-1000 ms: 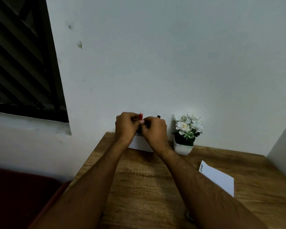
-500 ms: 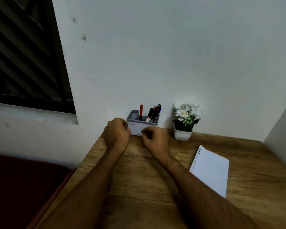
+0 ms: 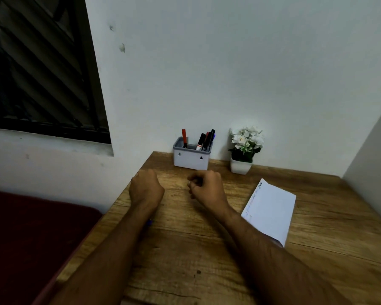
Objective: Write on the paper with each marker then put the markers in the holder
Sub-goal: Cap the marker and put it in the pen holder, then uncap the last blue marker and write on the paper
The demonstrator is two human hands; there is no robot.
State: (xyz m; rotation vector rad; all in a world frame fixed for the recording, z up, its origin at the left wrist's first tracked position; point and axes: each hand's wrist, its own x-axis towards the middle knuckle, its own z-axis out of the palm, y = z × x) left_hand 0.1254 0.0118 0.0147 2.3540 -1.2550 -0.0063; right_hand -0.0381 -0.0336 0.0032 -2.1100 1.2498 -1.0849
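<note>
Two curled fists, left hand (image 3: 146, 187) & right hand (image 3: 207, 186), fingers together, empty — over wooden desk (image 3: 207, 260) w/ white wall (image 3: 229, 73) behind.

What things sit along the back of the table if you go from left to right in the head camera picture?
holder with a red marker at its left end and more markers bunched at its right end → white pot of flowers
</note>
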